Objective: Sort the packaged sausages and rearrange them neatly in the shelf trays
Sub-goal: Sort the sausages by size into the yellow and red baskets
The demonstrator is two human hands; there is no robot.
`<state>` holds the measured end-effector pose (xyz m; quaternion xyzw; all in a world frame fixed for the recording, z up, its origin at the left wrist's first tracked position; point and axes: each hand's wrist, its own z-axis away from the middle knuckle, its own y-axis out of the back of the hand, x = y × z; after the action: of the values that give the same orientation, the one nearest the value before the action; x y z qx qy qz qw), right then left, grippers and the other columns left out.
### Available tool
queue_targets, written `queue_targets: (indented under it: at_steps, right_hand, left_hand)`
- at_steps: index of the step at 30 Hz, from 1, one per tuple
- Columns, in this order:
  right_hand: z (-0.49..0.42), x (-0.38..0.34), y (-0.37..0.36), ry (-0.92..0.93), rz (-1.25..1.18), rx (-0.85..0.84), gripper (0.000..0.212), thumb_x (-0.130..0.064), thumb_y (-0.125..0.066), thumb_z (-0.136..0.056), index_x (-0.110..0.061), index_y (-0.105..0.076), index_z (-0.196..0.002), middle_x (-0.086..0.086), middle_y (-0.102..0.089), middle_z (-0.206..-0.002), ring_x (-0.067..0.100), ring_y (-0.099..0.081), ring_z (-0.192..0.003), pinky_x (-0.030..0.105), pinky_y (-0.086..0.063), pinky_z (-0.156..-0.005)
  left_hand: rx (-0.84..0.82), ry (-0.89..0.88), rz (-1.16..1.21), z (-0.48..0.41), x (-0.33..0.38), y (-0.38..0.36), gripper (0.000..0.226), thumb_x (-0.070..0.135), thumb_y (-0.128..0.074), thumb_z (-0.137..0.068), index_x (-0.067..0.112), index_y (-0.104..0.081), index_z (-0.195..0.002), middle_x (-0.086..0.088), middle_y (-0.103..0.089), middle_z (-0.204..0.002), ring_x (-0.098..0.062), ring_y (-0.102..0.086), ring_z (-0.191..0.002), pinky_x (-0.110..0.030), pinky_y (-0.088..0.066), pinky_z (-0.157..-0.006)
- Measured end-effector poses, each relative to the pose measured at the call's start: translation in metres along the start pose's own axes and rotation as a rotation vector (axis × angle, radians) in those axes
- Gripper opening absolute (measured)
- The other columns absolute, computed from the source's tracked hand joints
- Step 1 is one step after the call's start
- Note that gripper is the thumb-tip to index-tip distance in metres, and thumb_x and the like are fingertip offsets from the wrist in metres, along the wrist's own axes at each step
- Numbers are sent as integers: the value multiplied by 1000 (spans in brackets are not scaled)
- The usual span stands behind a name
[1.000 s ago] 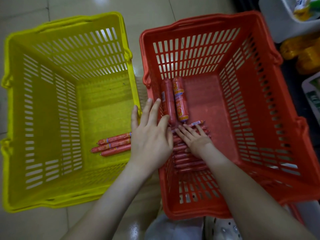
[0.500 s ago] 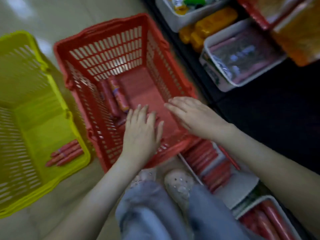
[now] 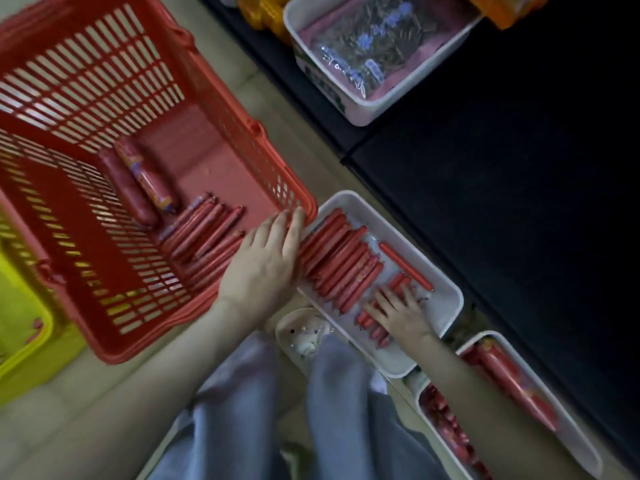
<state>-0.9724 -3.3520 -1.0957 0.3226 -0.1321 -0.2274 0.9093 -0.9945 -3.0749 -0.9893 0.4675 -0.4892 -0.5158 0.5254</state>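
Red plastic fills the left of the scene: a slatted red basket (image 3: pixel 86 74) stands on the pale floor. A bundle of thin sausages (image 3: pixel 204 233) lies side by side in its near right corner. Two thick sausages (image 3: pixel 138 181) lie just beyond them on the basket floor. Touching the basket's right corner is a white tray (image 3: pixel 370 213), set on the floor in front of a dark shelf. A neat row of thin sausages in the tray (image 3: pixel 339 261) takes up its left half, and a single sausage (image 3: pixel 405 266) lies apart along the right side.

The left hand (image 3: pixel 263 261) lies over the basket's near right corner. Its fingers are straight and together, gripping nothing, with the tips at the rim beside the tray's row. The right hand (image 3: pixel 398 311) rests palm down on a few loose sausages at the near end of the tray, fingers spread and relaxed.

A yellow basket (image 3: pixel 20 341) shows at the left edge. A second tray (image 3: pixel 571 445) with thick sausages sits near right. A far tray (image 3: pixel 367 114) holds a clear bag. Below are blue trousers (image 3: pixel 242 410) and a white shoe (image 3: pixel 304 334).
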Motion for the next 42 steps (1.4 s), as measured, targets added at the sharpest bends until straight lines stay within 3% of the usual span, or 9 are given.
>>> queue_targets:
  at_steps: [2, 6, 11, 16, 23, 29, 33, 40, 42]
  right_hand:
    - [-20, 3, 1, 92, 85, 22, 82, -39, -64, -86, -29, -18, -152, 5, -24, -157, 31, -25, -142, 62, -17, -112]
    - [-34, 13, -24, 97, 158, -35, 71, -41, -82, -55, -26, -65, -122, 9, -66, -115, 31, -61, -107, 62, -42, -95]
    - [-50, 7, -8, 68, 107, 256, 25, -12, -81, -51, -13, -66, -70, 4, -61, -64, 23, -59, -60, 36, -45, -71]
    - [-23, 14, 35, 53, -17, 716, 25, -1, -41, -77, -12, -64, -74, 4, -58, -64, 24, -58, -62, 34, -35, -74]
    - [90, 41, 177, -83, -154, 1138, 12, -4, -56, -78, -10, -56, -89, 4, -55, -74, 27, -56, -69, 34, -41, -76]
    - [238, 2, 305, -32, -1236, 1129, 28, -8, -61, -83, -33, -54, -92, -11, -66, -97, 2, -63, -91, 21, -45, -82]
    - [320, -51, 351, 239, -1999, 1072, 10, -3, -68, -83, -11, -63, -86, 0, -67, -73, 9, -65, -68, 24, -53, -66]
    - [369, -115, 368, 445, -2126, 912, 15, -26, -67, -73, -19, -75, -84, 9, -71, -91, 32, -62, -86, 57, -51, -75]
    - [369, -125, 374, 524, -2159, 880, 19, -21, -65, -77, -14, -72, -93, 9, -72, -97, 26, -64, -86, 46, -53, -74]
  left_hand:
    - [-17, 10, 7, -1, 2, -2, 71, 30, -58, -83, -5, -35, -141, -26, -54, -126, -39, -55, -112, -45, -47, -94]
    - [4, 11, 5, 1, 3, 0, 71, 34, -55, -86, -6, -33, -141, -26, -53, -127, -39, -55, -112, -45, -45, -94]
    - [28, -10, -31, 2, 5, 0, 71, 34, -55, -88, -8, -34, -141, -26, -53, -128, -38, -54, -113, -44, -42, -95]
    - [22, -119, -25, 8, -5, 13, 69, 19, -55, -82, -7, -33, -143, -28, -42, -142, -40, -43, -130, -46, -28, -111]
    - [107, -24, 175, 28, 5, 125, 64, 19, -60, -75, -5, -48, -133, -31, -45, -137, -44, -46, -125, -48, -32, -109]
    - [172, 123, 724, 74, 33, 257, 57, 34, -57, -94, 8, -39, -142, -4, -43, -141, -17, -38, -134, -15, -22, -106]
    - [54, 103, 1174, 118, 60, 327, 39, 38, -53, -95, 26, -47, -132, 13, -57, -125, -2, -53, -118, -18, -40, -101]
    - [-105, 98, 1325, 186, 49, 376, 40, 44, -53, -94, 6, -63, -104, -21, -69, -103, -28, -66, -89, -44, -52, -85]
    - [-133, 104, 1441, 199, 40, 381, 28, 31, -55, -96, 5, -63, -102, -23, -68, -101, -33, -67, -93, -44, -55, -84]
